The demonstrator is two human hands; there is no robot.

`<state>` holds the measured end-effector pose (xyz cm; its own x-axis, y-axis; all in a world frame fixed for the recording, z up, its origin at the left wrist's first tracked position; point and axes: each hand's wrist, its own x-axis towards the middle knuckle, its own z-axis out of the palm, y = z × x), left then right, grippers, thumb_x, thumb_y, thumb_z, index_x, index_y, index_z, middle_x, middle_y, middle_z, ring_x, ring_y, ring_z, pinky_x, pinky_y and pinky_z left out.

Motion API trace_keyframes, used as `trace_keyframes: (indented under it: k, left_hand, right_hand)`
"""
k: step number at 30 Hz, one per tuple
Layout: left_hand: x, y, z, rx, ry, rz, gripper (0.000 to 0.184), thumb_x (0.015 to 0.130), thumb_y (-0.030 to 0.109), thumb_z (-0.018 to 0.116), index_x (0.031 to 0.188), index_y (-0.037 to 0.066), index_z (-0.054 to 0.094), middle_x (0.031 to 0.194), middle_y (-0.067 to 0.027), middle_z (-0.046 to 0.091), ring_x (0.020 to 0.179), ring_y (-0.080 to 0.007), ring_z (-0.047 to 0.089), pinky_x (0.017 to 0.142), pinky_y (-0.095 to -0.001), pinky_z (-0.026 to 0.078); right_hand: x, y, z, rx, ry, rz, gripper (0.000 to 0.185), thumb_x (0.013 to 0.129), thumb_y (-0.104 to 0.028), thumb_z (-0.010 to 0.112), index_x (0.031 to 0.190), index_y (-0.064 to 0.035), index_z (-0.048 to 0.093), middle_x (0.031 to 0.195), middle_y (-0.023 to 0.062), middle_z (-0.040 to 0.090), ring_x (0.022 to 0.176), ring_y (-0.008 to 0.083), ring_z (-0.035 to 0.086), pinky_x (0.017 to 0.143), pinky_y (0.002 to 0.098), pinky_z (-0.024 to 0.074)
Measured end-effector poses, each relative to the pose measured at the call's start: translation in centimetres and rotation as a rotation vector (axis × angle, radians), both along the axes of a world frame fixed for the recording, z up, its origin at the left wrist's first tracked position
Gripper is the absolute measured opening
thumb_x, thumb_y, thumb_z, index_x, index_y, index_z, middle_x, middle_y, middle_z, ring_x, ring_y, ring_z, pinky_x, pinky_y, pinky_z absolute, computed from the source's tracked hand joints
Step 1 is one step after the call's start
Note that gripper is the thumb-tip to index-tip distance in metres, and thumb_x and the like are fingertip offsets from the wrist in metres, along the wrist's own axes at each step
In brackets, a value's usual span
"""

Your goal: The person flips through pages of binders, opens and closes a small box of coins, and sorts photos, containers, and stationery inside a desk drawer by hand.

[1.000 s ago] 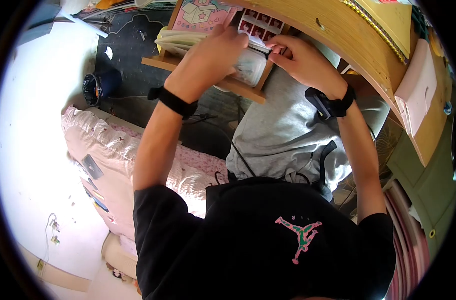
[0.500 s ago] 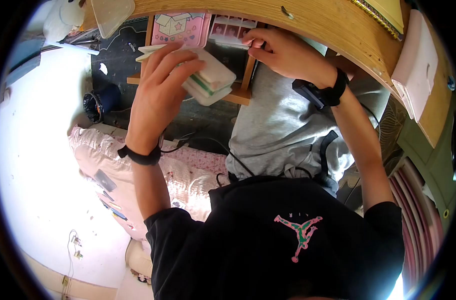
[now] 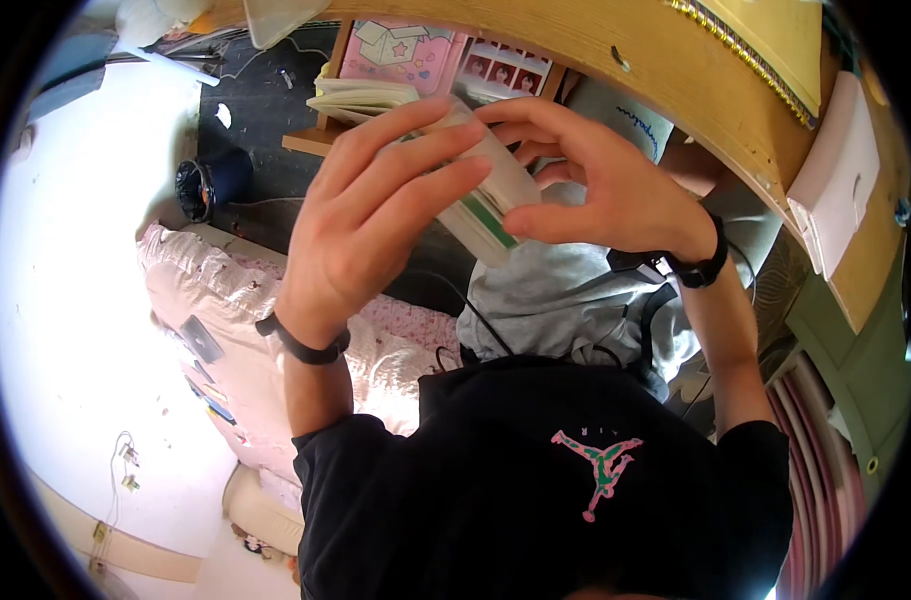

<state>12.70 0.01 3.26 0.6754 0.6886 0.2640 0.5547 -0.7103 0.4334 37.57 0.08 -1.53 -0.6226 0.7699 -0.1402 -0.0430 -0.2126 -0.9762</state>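
A translucent plastic box (image 3: 511, 180) with a green strip (image 3: 491, 222) along its side is tilted over the open drawer (image 3: 311, 140). My left hand (image 3: 366, 205) wraps over its left side, fingers across the top. At the box's right end, my right hand (image 3: 606, 190) grips with the thumb on the near side and fingers curled over the far side. What the box contains is hard to make out. Close behind my left fingers, pale paper pads (image 3: 361, 100) stick up from the drawer. A pink illustrated case (image 3: 401, 55) and a sheet of small photos (image 3: 501, 70) lie farther back.
The wooden desk edge (image 3: 576, 45) runs above the drawer, with a spiral notebook (image 3: 766, 60) on it. A pale pink case (image 3: 838, 170) stands at the right. On the floor at left is a dark bin (image 3: 214, 185), beside a bed with a pink cover (image 3: 216, 290).
My right hand has come left from the drawer's edge onto the box. My left hand has moved the box to the right and nearer, and more of the photo sheet shows.
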Motion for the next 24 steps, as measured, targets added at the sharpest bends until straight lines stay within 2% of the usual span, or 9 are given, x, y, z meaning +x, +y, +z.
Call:
trace_keyframes:
  k: [2,4,7,8,10,11,16,22,24]
  left_hand:
    - [0.6,-0.1,-0.4,0.067,-0.079,0.012,0.053,0.07,-0.006,0.071,0.12,0.009,0.07,0.133,-0.0109,0.065,0.124,-0.0363,0.06,0.1,-0.0435,0.053]
    - [0.7,-0.1,-0.6,0.132,-0.115,0.014,0.061,0.071,-0.008,0.073,0.129,0.008,0.064,0.141,-0.0148,0.06,0.128,-0.0387,0.057,0.102,-0.0441,0.052]
    - [1.7,-1.4,-2.1,-0.224,-0.613,0.222,0.072,0.082,-0.007,0.076,0.146,0.002,0.044,0.155,-0.0233,0.042,0.137,-0.0362,0.051,0.109,-0.0443,0.049]
    - [2.3,-2.1,-2.3,-0.218,-0.619,0.216,0.072,0.082,-0.007,0.076,0.146,0.002,0.044,0.155,-0.0233,0.042,0.137,-0.0362,0.051,0.109,-0.0443,0.049]
    - [3.5,-3.2,-2.9,-0.554,-0.964,0.241,0.07,0.085,-0.006,0.073,0.147,0.001,0.042,0.159,-0.0223,0.036,0.141,-0.034,0.047,0.111,-0.0456,0.047]
    - [3.4,-3.6,-3.2,-0.583,-0.897,0.231,0.08,0.083,0.004,0.082,0.151,0.002,0.04,0.16,-0.0226,0.034,0.143,-0.0342,0.044,0.113,-0.0465,0.045]
    - [4.4,-3.4,-2.0,-0.413,-0.588,0.179,0.109,0.068,0.024,0.096,0.156,0.004,0.035,0.16,-0.0247,0.034,0.145,-0.0386,0.042,0.111,-0.0468,0.044]
    - [5.0,-3.4,-1.3,-0.277,-0.517,0.174,0.092,0.066,0.018,0.095,0.145,0.002,0.05,0.148,-0.024,0.052,0.134,-0.0385,0.053,0.106,-0.045,0.047]
    - [5.2,-3.0,0.2,-0.214,-0.423,0.169,0.077,0.08,0.017,0.087,0.142,-0.005,0.046,0.136,-0.026,0.062,0.127,-0.0328,0.06,0.108,-0.044,0.046]
  right_hand:
    - [0.7,0.1,0.2,-0.05,-0.001,0.025,0.072,0.084,-0.021,0.081,0.144,-0.0006,0.046,0.123,0.012,0.063,0.114,0.02,0.062,0.098,0.0336,0.0518]
    - [1.0,-0.4,-0.6,-0.166,0.192,-0.041,0.076,0.084,-0.015,0.079,0.148,-0.0017,0.04,0.129,0.0108,0.059,0.115,0.0185,0.061,0.1,0.0328,0.0501]
    - [1.5,-0.9,-0.3,-0.184,0.286,-0.103,0.079,0.083,-0.008,0.078,0.15,-0.0033,0.037,0.137,0.0102,0.053,0.119,0.0175,0.058,0.101,0.0345,0.0498]
    - [1.6,-1.1,-0.4,-0.17,0.352,-0.136,0.079,0.083,-0.007,0.078,0.15,-0.0038,0.037,0.139,0.0102,0.052,0.12,0.0175,0.058,0.102,0.0352,0.0495]
    - [1.7,-1.5,-0.7,-0.168,0.381,-0.157,0.081,0.082,-0.005,0.078,0.151,-0.0049,0.035,0.141,0.0107,0.051,0.121,0.018,0.058,0.103,0.0362,0.0492]
    - [1.7,-1.7,-0.7,-0.2,0.418,-0.175,0.082,0.082,-0.006,0.079,0.151,-0.0052,0.034,0.143,0.0112,0.051,0.122,0.019,0.058,0.104,0.0365,0.0489]
    - [1.7,-2.6,-0.8,-0.251,0.5,-0.232,0.082,0.083,-0.008,0.078,0.151,-0.0053,0.033,0.146,0.0126,0.049,0.126,0.0218,0.057,0.106,0.0378,0.0482]
    - [2.5,-4.0,-1.7,-0.398,0.612,-0.269,0.083,0.092,-0.024,0.07,0.159,-0.0049,0.025,0.154,0.0142,0.046,0.137,0.0248,0.051,0.112,0.0423,0.0431]
    - [2.6,-4.3,-1.8,-0.439,0.714,-0.288,0.086,0.094,-0.029,0.065,0.162,-0.004,0.019,0.157,0.0153,0.043,0.14,0.0268,0.049,0.114,0.0437,0.0407]
